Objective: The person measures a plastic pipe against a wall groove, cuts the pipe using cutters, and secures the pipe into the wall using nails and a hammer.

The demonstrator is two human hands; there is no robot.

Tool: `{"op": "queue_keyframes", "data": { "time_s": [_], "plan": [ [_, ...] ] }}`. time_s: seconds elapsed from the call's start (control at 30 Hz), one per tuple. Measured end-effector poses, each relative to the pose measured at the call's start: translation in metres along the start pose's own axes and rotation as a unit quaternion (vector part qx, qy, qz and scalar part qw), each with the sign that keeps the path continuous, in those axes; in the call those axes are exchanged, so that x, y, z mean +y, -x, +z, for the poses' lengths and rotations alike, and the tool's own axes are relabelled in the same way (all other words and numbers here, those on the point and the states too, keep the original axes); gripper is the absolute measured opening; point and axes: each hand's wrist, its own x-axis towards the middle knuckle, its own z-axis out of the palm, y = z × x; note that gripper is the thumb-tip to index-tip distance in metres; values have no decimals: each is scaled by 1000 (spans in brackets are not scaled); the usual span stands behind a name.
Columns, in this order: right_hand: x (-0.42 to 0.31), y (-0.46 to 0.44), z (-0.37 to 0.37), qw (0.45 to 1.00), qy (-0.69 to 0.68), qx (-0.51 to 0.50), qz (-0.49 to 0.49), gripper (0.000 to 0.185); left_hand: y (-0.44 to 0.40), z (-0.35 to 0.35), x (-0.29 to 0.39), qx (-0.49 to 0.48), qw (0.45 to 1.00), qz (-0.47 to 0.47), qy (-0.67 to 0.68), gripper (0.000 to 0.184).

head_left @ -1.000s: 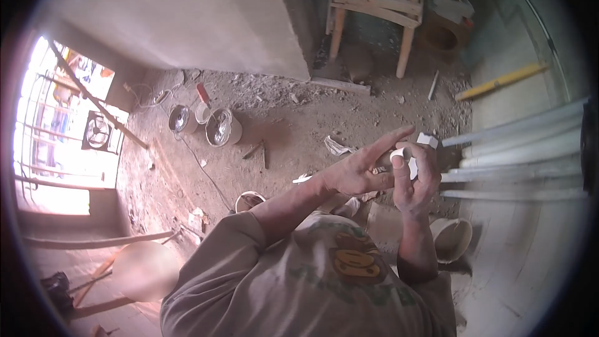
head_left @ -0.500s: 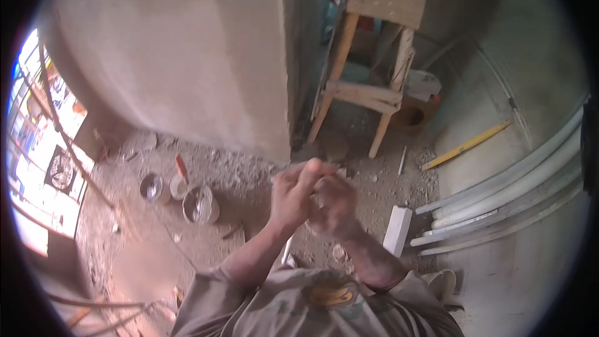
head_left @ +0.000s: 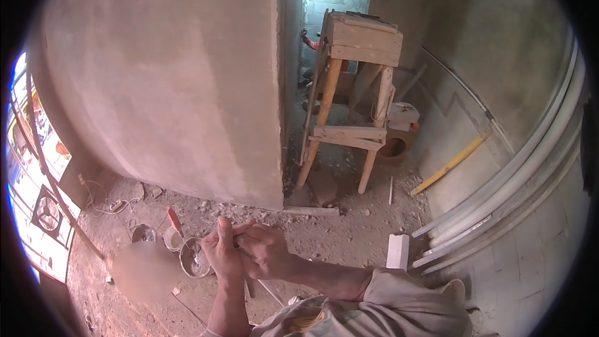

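In front of my chest both hands are raised and pressed together. My left hand (head_left: pixel 223 251) is closed, its thumb pointing up. Against its inner side rests my right hand (head_left: pixel 267 251), fingers curled. Something small and dark may lie between them, but I cannot make it out. Just left of my hands, on the floor, stands a bucket (head_left: pixel 186 264) with grey material in it. Beside it are a smaller pale container (head_left: pixel 173 239) with a red-handled tool (head_left: pixel 174 217) in it and another bucket (head_left: pixel 143 231).
A wooden trestle (head_left: pixel 357 48) stands by the wall corner (head_left: pixel 279 150). Long pale pipes (head_left: pixel 499 195) lean along the right wall, near a yellow bar (head_left: pixel 450 165) and a white block (head_left: pixel 397 251). Rubble and cables (head_left: pixel 103 206) lie on the floor. Beyond the trestle shows another person's red sleeve (head_left: pixel 312 44).
My joined hands have shifted left and lower in view, towards the buckets. The view has tilted up, showing more wall and the lit room behind the trestle.
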Motion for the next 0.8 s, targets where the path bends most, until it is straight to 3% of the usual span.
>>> {"op": "queue_keyframes", "data": {
  "time_s": [0.13, 0.27, 0.3, 0.33, 0.37, 0.43, 0.47, 0.5, 0.6, 0.7, 0.8],
  "plan": [
    [-2, -11, 11, 999, -34, -7, -14, 13, -6, -11, 8, 17, 1000, 18, -8, 50],
    [24, -4, 25, 993, -59, -89, 46, 13, -16, -22, 2, 48, 993, -7, -105, 51],
    [33, -10, 25, 990, -72, -107, 55, 14, -13, -22, -4, 35, 998, -5, -42, 50],
    [32, -17, 21, 973, -114, -140, 143, 16, -9, -20, -14, 33, 999, 4, 22, 51],
    [43, -23, 16, 972, -143, -135, 130, 14, -4, -26, -24, -12, 998, 49, -34, 48],
    [67, -35, 6, 955, -203, -118, 183, 7, 11, -29, -51, -22, 998, 55, -34, 47],
    [72, -44, -2, 933, -232, -98, 258, 8, 19, -37, -81, -25, 996, 30, -82, 51],
    [80, -56, -6, 952, -206, -85, 210, 11, 28, -46, -106, -38, 983, -36, -176, 58],
    [127, -96, -12, 928, -306, -32, 209, 15, 39, -69, -178, -88, 905, -149, -388, 34],
    [183, -119, -26, 931, -270, -9, 244, 22, 59, -83, -254, 13, 904, -104, -415, 20],
    [238, -124, -40, 953, -130, -2, 276, 25, 52, -73, -246, 95, 889, -165, -417, 16]
  ]
}}
